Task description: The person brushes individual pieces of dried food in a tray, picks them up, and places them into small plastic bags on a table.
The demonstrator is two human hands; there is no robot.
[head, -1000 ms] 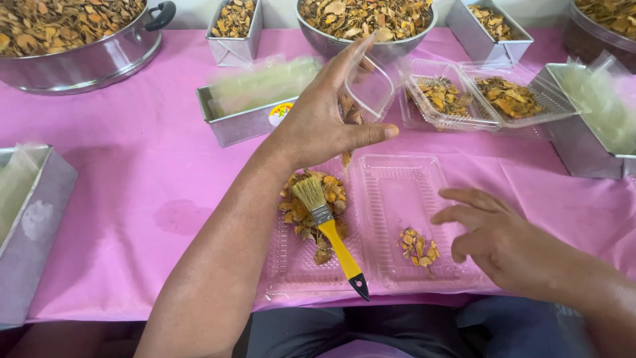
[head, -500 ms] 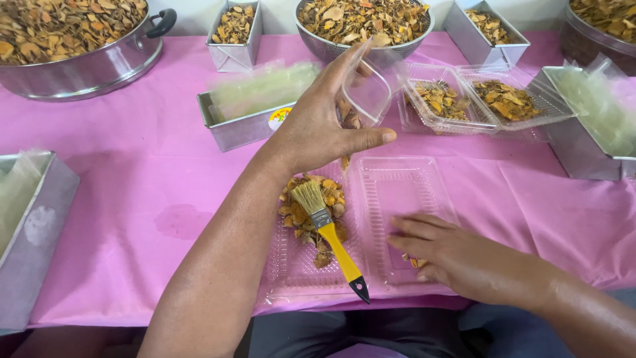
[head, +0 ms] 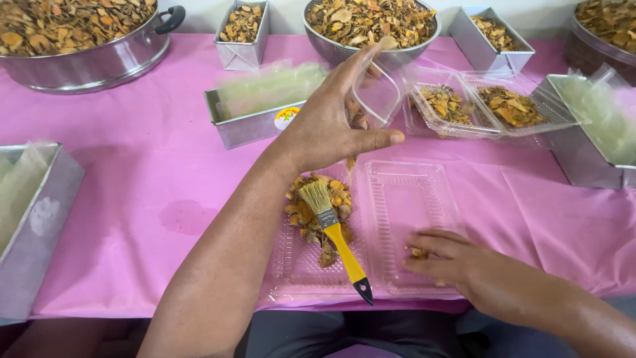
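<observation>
My left hand [head: 331,126] grips a clear tub [head: 376,93] (tilted); my right hand [head: 444,258] pinches dried pieces [head: 417,251] in the open tray [head: 411,199]

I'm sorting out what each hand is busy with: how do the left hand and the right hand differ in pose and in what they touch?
The left hand is raised above the table, holding a small clear plastic tub tilted; the right hand lies low in the open clear tray. The left hand's fingers are spread around the tub, while the right hand's fingers bunch over a few dried pieces. Both are bare and work over the pink tablecloth.
</observation>
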